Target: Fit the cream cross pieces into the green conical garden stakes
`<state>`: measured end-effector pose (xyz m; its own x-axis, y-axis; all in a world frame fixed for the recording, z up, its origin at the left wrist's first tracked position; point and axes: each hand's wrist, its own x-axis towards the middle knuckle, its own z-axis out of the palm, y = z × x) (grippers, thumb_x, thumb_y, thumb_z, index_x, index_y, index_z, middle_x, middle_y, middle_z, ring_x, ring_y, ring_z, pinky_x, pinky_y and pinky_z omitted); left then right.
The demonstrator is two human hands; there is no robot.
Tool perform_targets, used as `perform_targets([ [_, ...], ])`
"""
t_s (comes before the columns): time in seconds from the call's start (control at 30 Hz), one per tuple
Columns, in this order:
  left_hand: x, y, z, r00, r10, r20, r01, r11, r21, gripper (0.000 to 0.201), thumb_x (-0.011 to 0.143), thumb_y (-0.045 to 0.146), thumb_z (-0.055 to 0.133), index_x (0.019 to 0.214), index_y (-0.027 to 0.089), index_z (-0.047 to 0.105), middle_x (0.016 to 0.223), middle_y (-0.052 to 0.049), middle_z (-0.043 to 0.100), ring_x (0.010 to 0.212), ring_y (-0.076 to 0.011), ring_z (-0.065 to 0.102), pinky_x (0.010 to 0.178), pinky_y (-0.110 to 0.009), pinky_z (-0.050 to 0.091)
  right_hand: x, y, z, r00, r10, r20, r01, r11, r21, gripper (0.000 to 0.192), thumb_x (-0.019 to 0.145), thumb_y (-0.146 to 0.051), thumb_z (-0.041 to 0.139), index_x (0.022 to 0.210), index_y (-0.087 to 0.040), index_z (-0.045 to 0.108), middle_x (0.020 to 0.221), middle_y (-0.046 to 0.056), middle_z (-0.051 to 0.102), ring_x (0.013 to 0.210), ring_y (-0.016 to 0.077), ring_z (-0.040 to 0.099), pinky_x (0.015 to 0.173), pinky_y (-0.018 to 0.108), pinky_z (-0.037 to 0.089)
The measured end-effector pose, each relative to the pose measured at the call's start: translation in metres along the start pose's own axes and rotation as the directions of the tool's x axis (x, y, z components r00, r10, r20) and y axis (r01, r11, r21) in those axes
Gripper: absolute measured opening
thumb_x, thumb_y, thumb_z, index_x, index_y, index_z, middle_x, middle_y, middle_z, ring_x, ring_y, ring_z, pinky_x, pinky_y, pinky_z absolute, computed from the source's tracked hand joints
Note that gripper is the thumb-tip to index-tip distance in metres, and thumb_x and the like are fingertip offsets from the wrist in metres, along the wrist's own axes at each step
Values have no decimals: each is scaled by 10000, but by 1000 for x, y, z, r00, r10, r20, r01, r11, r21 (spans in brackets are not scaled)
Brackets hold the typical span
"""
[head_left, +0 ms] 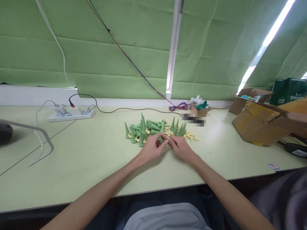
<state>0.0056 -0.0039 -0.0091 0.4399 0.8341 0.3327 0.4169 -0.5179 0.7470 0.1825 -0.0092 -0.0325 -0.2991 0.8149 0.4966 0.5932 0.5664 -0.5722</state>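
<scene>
My left hand [151,149] is closed around a green plastic cone-shaped spike [160,139], its tip pointing up and away from me. The fingertips of my right hand [181,149] are pinched together against the near end of this spike; whatever they hold is hidden. Just beyond my hands lies a heap of green spikes [155,127], with several standing upright, such as the green cone [127,131] on the left. Small yellow valve-like pieces [191,136] are scattered to the right of the heap, and some show among the spikes.
A white power strip [72,115] with plugs and cables sits at the back left. Cardboard boxes [260,123] stand on the right, and a small open box [201,110] at the back. A coiled cable [178,107] lies by the wall. The table edge runs beneath my forearms.
</scene>
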Motion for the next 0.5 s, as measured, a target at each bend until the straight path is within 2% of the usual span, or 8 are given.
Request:
perform_targets([
  [0.1,-1,1,0,999,20,39,-20,1000,3,243,858,385,552,991,185,590,748,2,613,546,-104,511,506,-226,388,0,1,0,1000,20,-3,-20,1000,-9,390,1006,-324,335,642,-197,395,561,-34,419,521,115,366,545,258,259],
  [0.2,0,-1,1,999,40,20,-41,999,26,197,858,349,556,968,193,606,873,-17,653,608,-109,549,540,-227,422,1,0,0,999,34,15,-34,999,-17,420,1011,-348,320,651,-186,465,562,-22,464,523,116,392,546,261,258],
  [0.37,2,-6,3,995,100,2,-100,993,65,142,865,303,555,925,200,632,901,-18,670,748,-143,598,612,-234,462,3,-2,-1,998,60,37,-59,998,-32,466,1015,-382,305,663,-183,536,561,-14,508,525,121,419,553,265,268],
  [0.5,3,-9,4,996,92,-1,-92,993,79,166,867,298,555,972,203,642,917,-18,685,722,-142,600,627,-248,466,3,-3,-1,997,73,-5,-73,997,-11,415,1012,-370,322,702,-187,527,617,-10,536,561,124,442,569,258,295],
])
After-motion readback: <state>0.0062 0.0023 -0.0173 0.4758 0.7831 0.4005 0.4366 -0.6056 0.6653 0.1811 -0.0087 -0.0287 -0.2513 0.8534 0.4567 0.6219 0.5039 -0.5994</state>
